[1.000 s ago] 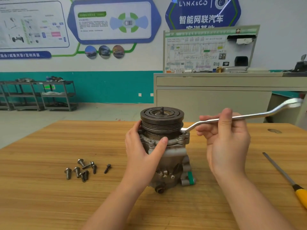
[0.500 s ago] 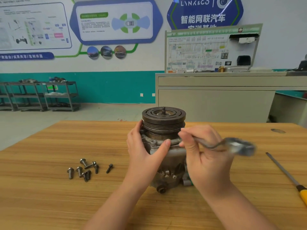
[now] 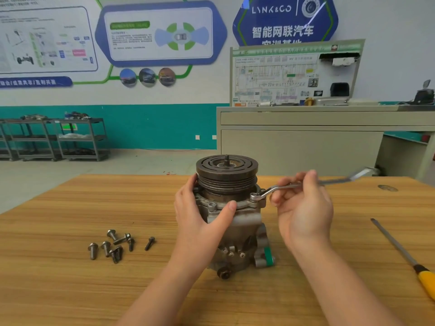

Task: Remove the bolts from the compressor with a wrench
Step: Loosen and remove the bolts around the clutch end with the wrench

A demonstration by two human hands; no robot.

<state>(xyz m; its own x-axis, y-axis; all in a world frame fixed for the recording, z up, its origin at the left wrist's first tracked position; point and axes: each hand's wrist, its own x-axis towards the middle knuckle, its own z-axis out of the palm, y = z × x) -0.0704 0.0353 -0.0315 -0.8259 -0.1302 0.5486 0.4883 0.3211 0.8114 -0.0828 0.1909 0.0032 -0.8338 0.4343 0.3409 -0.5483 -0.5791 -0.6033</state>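
On the table (image 3: 70, 208), about 8 removed bolts (image 3: 115, 245) are piled; the compressor (image 3: 233, 215) is steadied by the left hand (image 3: 200, 220), the wrench (image 3: 277, 188) pinched in the right hand (image 3: 303, 208) on a remaining flange bolt (image 3: 253, 196).

One view only, worn on your head, looking forward and down over the wooden table (image 3: 70, 290), close on your left hand (image 3: 200, 222) and right hand (image 3: 303, 208), the poster wall (image 3: 388, 31) well beyond you.

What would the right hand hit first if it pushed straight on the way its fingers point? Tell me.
The right hand points its fingers left, so it would probably meet the compressor at the flange where the wrench ring sits, though depth is uncertain.
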